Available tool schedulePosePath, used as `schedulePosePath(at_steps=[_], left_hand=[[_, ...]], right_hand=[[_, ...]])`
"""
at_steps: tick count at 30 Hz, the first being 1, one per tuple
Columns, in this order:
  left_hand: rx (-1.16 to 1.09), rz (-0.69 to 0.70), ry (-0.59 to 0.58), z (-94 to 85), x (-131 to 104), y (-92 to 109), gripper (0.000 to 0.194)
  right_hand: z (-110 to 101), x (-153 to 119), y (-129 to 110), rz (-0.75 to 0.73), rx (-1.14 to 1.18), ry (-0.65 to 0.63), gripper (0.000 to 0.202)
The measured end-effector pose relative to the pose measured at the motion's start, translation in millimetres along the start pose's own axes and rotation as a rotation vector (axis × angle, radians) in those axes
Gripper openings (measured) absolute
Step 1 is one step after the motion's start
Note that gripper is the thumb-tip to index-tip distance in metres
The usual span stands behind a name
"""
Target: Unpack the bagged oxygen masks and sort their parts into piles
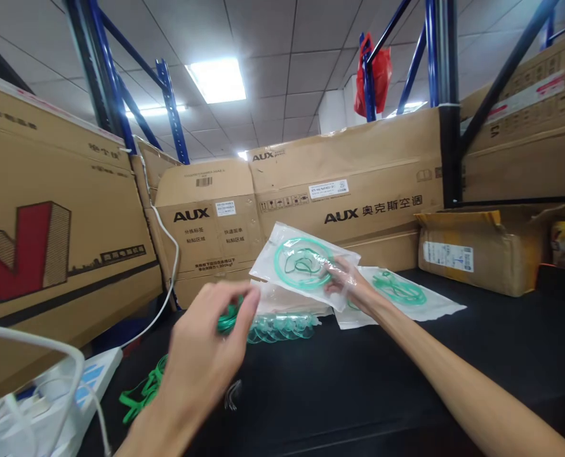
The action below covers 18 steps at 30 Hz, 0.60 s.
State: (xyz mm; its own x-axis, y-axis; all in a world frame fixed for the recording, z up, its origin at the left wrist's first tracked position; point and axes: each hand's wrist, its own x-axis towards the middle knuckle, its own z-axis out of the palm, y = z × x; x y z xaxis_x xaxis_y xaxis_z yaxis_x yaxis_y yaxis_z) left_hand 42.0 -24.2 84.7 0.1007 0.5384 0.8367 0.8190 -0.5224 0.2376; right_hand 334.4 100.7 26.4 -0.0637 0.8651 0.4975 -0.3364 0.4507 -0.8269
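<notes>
Left hand curls, hold unclear; my right hand pinches a pouch sloping lengthwise down rightward, tabletop spreading beneath.

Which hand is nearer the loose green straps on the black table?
Left: the left hand is just right of the green straps; the right hand, farther right, holds a clear pouch.

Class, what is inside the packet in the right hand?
Inside the clear packet are a coiled green tube and a thin darker loop. The right hand covers one side, hiding what lies there.
</notes>
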Motion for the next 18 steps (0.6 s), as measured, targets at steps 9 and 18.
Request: schedulePosePath(at_steps=[9, 18], left_hand=[[-0.012, -0.254, -0.301, 92.2, 104, -65, 0.047], [0.173, -0.574, -0.343, 110.8, 91, -128, 0.040]], right_hand=[[4, 1, -13, 0.080, -0.050, 0.050, 0.026], [-88, 9, -58, 0.004, -0.021, 0.620, 0.019]])
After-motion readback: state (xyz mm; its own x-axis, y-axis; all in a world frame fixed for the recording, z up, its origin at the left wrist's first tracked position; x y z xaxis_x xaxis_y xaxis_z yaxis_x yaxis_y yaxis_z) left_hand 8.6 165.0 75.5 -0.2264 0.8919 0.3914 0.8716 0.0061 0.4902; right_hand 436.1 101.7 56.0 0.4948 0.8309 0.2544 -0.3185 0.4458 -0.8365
